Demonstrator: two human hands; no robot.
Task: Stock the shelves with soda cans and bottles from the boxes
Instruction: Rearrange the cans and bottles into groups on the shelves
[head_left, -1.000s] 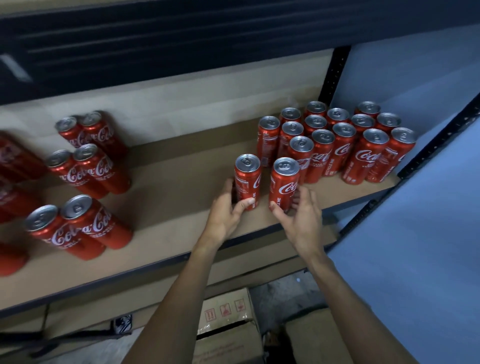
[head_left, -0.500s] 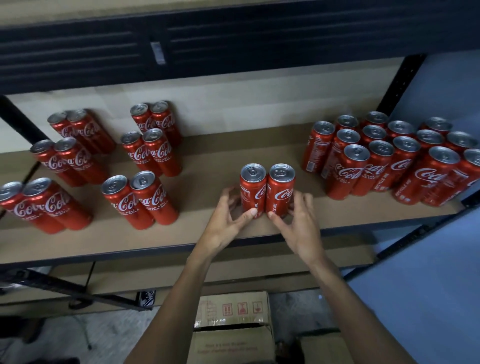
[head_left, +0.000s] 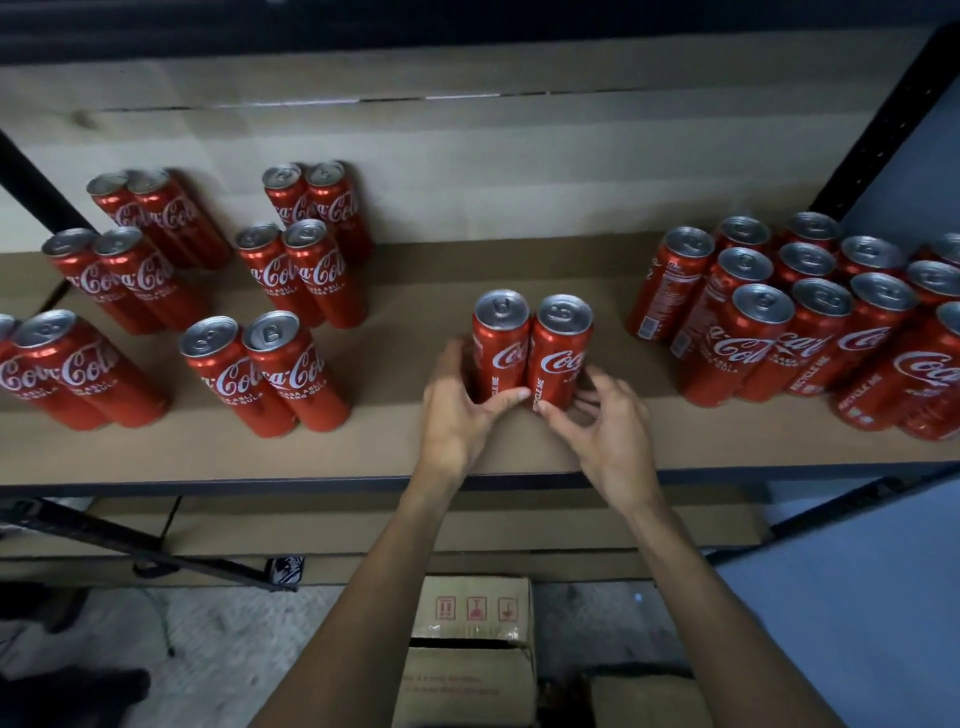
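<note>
Drawn together, two slim red aluminium cans now touch, left grip and right grip clasping one each; brown shelf looks half-stocked, cardboard box below them waits.

A pale blue wall meets grey speckled floor, dimly lit.

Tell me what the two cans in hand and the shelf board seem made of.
Left can and right can: probably aluminium, glossy red printed sides, bare silvery lids with tabs. Shelf board: matte brown, cardboard or fibreboard by the look; cannot tell which.
</note>
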